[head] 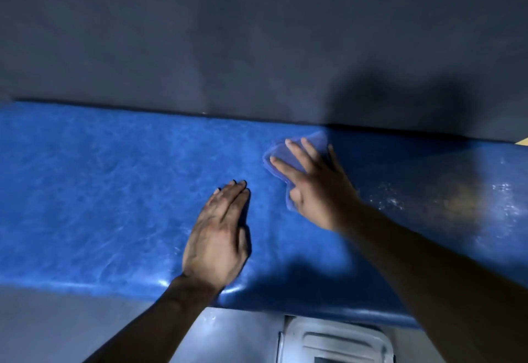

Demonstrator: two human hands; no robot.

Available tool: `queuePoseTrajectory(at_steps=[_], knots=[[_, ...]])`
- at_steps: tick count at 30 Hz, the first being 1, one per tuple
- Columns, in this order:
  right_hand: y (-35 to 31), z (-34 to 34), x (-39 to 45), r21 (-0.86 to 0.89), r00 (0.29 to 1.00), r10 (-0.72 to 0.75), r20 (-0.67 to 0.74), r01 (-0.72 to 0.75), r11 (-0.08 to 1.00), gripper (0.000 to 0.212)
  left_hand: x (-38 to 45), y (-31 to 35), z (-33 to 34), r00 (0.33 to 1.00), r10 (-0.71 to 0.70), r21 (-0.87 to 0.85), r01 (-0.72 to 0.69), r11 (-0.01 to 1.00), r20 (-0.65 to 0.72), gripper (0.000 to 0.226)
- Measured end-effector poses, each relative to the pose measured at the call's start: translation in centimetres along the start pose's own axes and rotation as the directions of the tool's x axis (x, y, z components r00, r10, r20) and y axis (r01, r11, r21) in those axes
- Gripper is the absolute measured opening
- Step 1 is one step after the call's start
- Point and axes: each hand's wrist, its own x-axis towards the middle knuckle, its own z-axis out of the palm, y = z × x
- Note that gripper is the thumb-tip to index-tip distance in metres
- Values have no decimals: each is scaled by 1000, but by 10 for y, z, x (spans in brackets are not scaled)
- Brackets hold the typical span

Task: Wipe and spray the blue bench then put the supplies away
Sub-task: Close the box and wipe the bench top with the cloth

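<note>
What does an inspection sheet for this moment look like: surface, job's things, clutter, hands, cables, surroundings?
Surface: blue bench, glossy padded top; whitish speckles and a dull patch toward its right end.
Job's things: blue cloth lies flat on the bench near the back edge; no spray bottle in view.
Clutter: nothing seen.
Hands: left hand rests flat on the bench, fingers straight, holding nothing; right hand presses the cloth with spread fingers.
Cables: nothing seen.
Surroundings: dark grey wall behind the bench; grey floor in front; a white container partly visible below the bench's front edge, contents unclear.
</note>
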Motion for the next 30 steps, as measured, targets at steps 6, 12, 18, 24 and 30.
queuePoseTrajectory(at_steps=[6, 12, 18, 24, 30], knots=[[-1, -3, -12, 72, 964, 265, -2, -264, 962, 70, 0, 2, 3, 1000, 5, 47, -3, 999, -29, 51], [-36, -11, -123, 115, 939, 344, -19, -339, 934, 71, 0, 6, 1, 999, -24, 128, 19, 992, 38, 48], [-41, -6, -192, 150, 935, 331, -132, -311, 938, 65, -7, 59, 16, 966, -252, 255, 229, 940, 61, 71], [-25, -5, -186, 99, 959, 240, -149, -227, 969, 74, -11, 93, 40, 927, -375, 314, 353, 881, 10, 70], [42, -21, -122, 40, 982, 170, 83, -174, 984, 79, -12, 91, 44, 927, -374, 332, 358, 873, -15, 69]])
